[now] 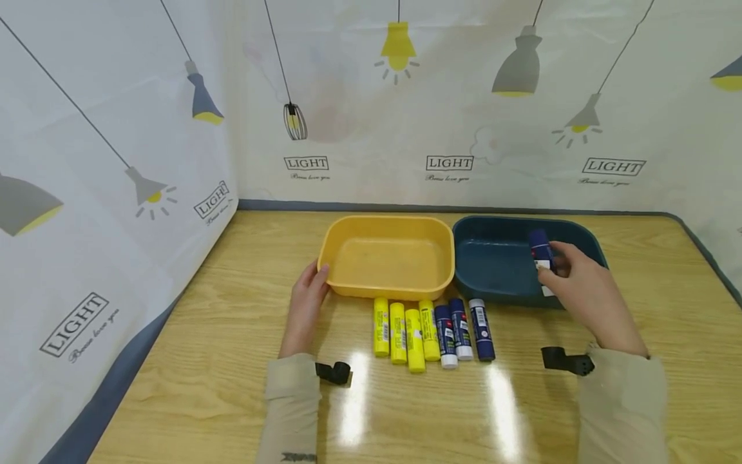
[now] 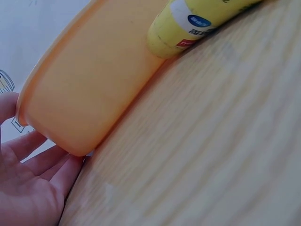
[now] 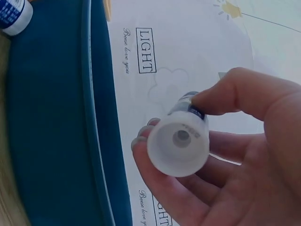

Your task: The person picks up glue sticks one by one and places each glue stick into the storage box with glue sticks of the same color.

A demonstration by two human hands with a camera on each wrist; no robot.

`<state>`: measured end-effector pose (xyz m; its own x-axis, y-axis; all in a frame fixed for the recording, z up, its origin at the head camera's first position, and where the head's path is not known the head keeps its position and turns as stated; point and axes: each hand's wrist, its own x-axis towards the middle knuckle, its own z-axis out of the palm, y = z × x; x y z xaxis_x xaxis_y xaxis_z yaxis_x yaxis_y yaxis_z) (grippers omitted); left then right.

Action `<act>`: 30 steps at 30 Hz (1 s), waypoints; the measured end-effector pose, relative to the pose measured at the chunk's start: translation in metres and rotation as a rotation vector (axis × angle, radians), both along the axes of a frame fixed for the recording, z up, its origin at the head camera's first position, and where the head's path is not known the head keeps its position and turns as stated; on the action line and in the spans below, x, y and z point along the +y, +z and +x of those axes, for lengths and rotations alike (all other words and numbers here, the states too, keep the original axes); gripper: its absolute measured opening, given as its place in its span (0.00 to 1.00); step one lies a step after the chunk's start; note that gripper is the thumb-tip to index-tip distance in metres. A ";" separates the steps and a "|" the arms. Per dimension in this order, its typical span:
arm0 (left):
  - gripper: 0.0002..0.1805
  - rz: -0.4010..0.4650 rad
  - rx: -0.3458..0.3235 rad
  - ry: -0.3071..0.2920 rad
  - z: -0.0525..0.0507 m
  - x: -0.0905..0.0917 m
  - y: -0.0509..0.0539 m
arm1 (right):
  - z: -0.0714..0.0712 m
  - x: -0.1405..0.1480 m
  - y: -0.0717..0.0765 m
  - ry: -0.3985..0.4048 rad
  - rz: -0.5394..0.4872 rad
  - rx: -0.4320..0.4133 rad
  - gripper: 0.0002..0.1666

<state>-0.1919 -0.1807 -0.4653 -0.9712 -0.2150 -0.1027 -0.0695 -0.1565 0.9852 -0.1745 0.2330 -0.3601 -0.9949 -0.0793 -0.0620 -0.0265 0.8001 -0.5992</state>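
My right hand (image 1: 588, 293) pinches a dark blue glue stick (image 1: 540, 250) over the right part of the dark teal bin (image 1: 493, 265). In the right wrist view the white end of that glue stick (image 3: 178, 146) faces the camera, between thumb and fingers. My left hand (image 1: 305, 303) holds the left end of the yellow bin (image 1: 385, 290), thumb at the rim and fingers against the wall, as the left wrist view also shows at the bin wall (image 2: 89, 84). Several yellow glue sticks (image 1: 397, 333) and three dark blue ones (image 1: 460, 330) lie side by side before the bins.
The two bins touch side by side near the back edge of the wooden table (image 1: 232, 361). A white sheet with printed lamps (image 1: 371, 129) hangs behind and to the left. Black mounts (image 1: 335, 372) are strapped at both wrists.
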 end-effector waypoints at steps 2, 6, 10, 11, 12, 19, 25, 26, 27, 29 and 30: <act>0.28 0.001 -0.007 0.000 -0.001 0.000 0.000 | -0.002 -0.002 0.000 -0.006 -0.020 -0.003 0.41; 0.27 0.009 -0.016 -0.008 -0.001 0.000 0.001 | -0.005 -0.004 0.001 -0.024 -0.063 -0.006 0.42; 0.26 0.008 -0.023 -0.034 0.003 0.001 0.009 | -0.008 -0.005 0.001 -0.048 -0.077 -0.007 0.42; 0.26 0.006 -0.026 -0.041 0.005 0.001 0.013 | -0.009 -0.005 0.001 -0.053 -0.082 -0.013 0.43; 0.26 0.002 -0.028 -0.046 0.007 0.002 0.016 | -0.010 -0.005 0.001 -0.058 -0.090 -0.018 0.43; 0.28 -0.020 -0.037 -0.054 0.010 0.003 0.024 | -0.012 0.005 -0.006 -0.112 -0.166 -0.022 0.41; 0.28 -0.027 -0.051 -0.050 0.010 0.002 0.023 | -0.013 0.017 -0.015 -0.141 -0.162 0.002 0.37; 0.29 -0.027 -0.054 -0.052 0.010 0.002 0.022 | -0.013 0.019 -0.017 -0.145 -0.161 0.014 0.35; 0.29 -0.030 -0.054 -0.053 0.010 0.002 0.022 | -0.013 0.021 -0.018 -0.150 -0.159 0.029 0.33; 0.30 -0.030 -0.053 -0.058 0.010 0.002 0.022 | -0.013 0.024 -0.022 -0.161 -0.148 0.063 0.30; 0.30 -0.028 -0.053 -0.059 0.010 0.002 0.023 | -0.014 0.025 -0.023 -0.164 -0.143 0.079 0.28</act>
